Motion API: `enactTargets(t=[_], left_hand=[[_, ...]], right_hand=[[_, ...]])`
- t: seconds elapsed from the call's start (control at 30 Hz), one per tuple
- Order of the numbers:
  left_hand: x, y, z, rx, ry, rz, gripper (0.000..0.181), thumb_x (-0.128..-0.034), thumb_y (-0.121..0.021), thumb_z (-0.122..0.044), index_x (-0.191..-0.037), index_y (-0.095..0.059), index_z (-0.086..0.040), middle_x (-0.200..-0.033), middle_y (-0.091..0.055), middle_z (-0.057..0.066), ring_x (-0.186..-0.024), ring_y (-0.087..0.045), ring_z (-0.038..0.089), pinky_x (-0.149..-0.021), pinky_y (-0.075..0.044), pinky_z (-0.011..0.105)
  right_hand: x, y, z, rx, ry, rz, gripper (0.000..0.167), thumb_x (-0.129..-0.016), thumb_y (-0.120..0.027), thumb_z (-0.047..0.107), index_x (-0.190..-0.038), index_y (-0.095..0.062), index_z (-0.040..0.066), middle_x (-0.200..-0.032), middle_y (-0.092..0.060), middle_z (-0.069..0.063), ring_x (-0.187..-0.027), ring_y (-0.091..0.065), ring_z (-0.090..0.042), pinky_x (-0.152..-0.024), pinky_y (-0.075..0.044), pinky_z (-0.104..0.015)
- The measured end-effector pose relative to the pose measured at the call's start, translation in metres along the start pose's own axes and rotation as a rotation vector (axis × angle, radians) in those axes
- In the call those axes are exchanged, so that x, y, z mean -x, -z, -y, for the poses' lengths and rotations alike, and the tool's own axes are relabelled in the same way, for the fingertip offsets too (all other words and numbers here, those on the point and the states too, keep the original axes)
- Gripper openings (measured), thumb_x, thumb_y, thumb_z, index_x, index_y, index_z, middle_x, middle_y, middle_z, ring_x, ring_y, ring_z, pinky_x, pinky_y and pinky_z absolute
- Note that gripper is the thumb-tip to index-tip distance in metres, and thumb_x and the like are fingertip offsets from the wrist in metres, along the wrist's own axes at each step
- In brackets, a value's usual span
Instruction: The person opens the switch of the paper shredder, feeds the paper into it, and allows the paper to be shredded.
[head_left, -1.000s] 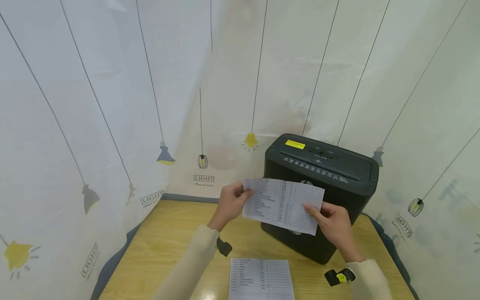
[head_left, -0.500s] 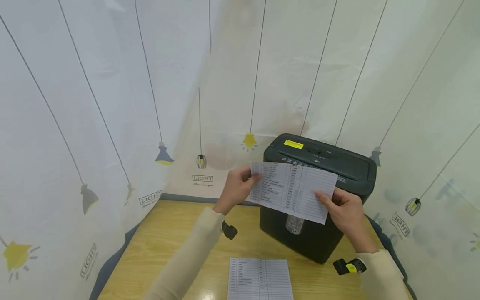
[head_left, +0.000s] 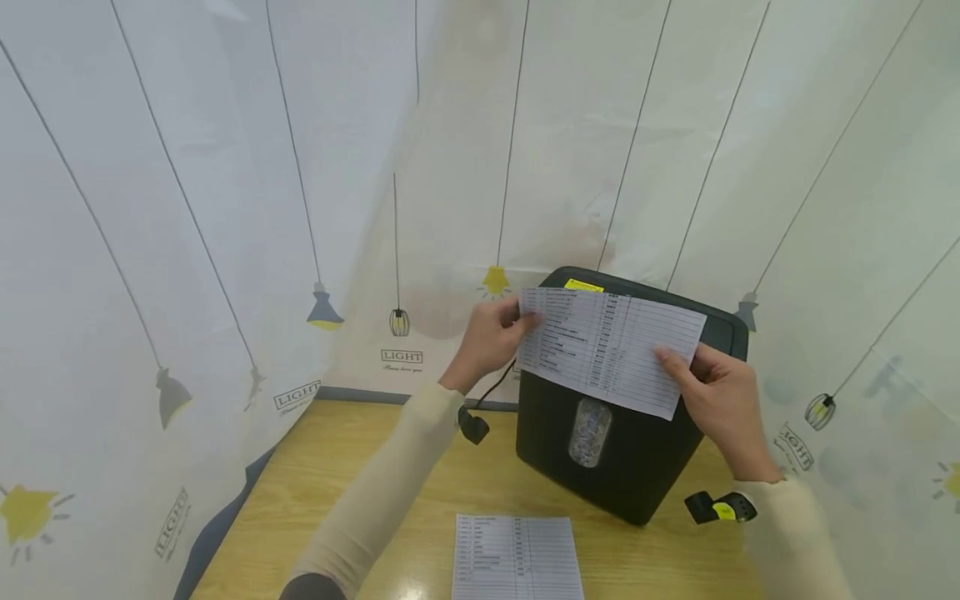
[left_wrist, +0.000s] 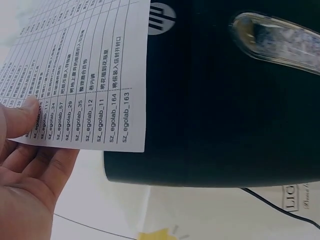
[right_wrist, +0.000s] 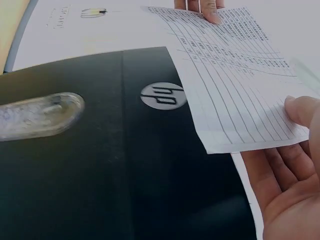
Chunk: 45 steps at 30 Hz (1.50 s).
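Observation:
A printed sheet of paper (head_left: 600, 350) is stretched between both hands, in front of and over the black paper shredder (head_left: 622, 467). My left hand (head_left: 491, 337) pinches its left edge, thumb on the printed face and fingers behind. At the right edge my right hand (head_left: 720, 396) pinches it the same way. In the left wrist view, rows of text cover the paper (left_wrist: 100, 75) beside the shredder's HP logo (left_wrist: 161, 19). The right wrist view shows the sheet (right_wrist: 240, 100) bending slightly. Most of the shredder's top is hidden behind the paper.
Another printed sheet (head_left: 517, 558) lies on the wooden table (head_left: 337, 467) near the front. Paper shreds show through the shredder's clear window (head_left: 591, 432). A black cord (head_left: 495, 385) runs behind it. A lamp-patterned cloth (head_left: 360, 167) hangs around the table.
Both hands have lifted the held sheet up and to the right, from the shredder's front to its top. The shredder's window has come into view below it. The sheet on the table stays put.

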<state>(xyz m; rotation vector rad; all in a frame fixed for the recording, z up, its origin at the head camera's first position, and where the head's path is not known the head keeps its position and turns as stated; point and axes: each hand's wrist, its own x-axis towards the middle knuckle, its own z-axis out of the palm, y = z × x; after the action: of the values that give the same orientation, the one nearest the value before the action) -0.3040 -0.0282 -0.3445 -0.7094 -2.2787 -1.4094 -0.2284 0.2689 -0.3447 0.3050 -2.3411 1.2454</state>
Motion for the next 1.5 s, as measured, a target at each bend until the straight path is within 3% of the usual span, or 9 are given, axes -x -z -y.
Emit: enactTargets(t=[0.17,0.33,0.53,0.87,1.1,1.5], left_hand=[[-0.018,-0.002,-0.011,0.012,-0.012,0.026,0.022,-0.1021,-0.065,-0.020,-0.120,-0.072,-0.009,-0.114,-0.078,0.008,-0.095,-0.076,0.016,-0.079,-0.061,0.028],[-0.036,-0.002,-0.020,0.033,-0.010,0.059,0.025,-0.1028,-0.064,-0.020,-0.124,-0.071,-0.010,-0.114,-0.078,0.008,-0.092,-0.076,0.013,-0.077,-0.060,0.026],[-0.056,-0.001,-0.027,0.038,-0.034,0.056,0.023,-0.1017,-0.066,-0.018,-0.123,-0.071,-0.010,-0.114,-0.078,0.008,-0.089,-0.076,0.013,-0.076,-0.061,0.025],[-0.087,-0.003,-0.030,-0.003,-0.016,0.080,0.026,-0.1013,-0.066,-0.021,-0.125,-0.070,-0.011,-0.117,-0.077,0.004,-0.094,-0.074,0.010,-0.081,-0.059,0.023],[-0.097,-0.014,-0.027,0.053,0.000,0.097,0.025,-0.1003,-0.067,-0.017,-0.123,-0.072,-0.009,-0.117,-0.077,0.007,-0.097,-0.074,0.013,-0.082,-0.059,0.023],[-0.107,-0.027,-0.016,0.018,0.056,0.128,0.025,-0.1004,-0.067,-0.019,-0.124,-0.071,-0.011,-0.121,-0.075,0.004,-0.102,-0.072,0.011,-0.085,-0.058,0.022]], right_hand=[[-0.008,0.012,0.001,-0.003,-0.018,-0.042,0.036,-0.098,-0.070,0.038,-0.123,-0.075,0.011,-0.086,-0.068,0.033,-0.065,-0.064,-0.003,-0.054,-0.045,-0.018],[-0.020,0.021,0.005,0.004,-0.018,-0.090,0.037,-0.098,-0.070,0.038,-0.123,-0.075,0.010,-0.084,-0.065,0.037,-0.069,-0.065,0.004,-0.060,-0.047,-0.012],[-0.035,0.031,0.010,0.007,-0.047,-0.121,0.042,-0.097,-0.069,0.042,-0.125,-0.074,0.011,-0.084,-0.064,0.040,-0.076,-0.065,0.011,-0.065,-0.048,-0.008],[-0.054,0.039,0.007,0.035,-0.077,-0.154,0.045,-0.095,-0.071,0.046,-0.123,-0.076,0.011,-0.083,-0.062,0.040,-0.078,-0.064,0.012,-0.066,-0.045,-0.008],[-0.057,0.044,0.001,0.037,-0.100,-0.144,0.048,-0.094,-0.071,0.048,-0.129,-0.073,0.015,-0.098,-0.067,0.031,-0.085,-0.064,0.013,-0.072,-0.048,-0.004],[-0.061,0.040,-0.011,0.051,-0.133,-0.160,0.050,-0.093,-0.071,0.050,-0.127,-0.074,0.014,-0.103,-0.069,0.024,-0.087,-0.063,0.011,-0.073,-0.046,-0.004]])
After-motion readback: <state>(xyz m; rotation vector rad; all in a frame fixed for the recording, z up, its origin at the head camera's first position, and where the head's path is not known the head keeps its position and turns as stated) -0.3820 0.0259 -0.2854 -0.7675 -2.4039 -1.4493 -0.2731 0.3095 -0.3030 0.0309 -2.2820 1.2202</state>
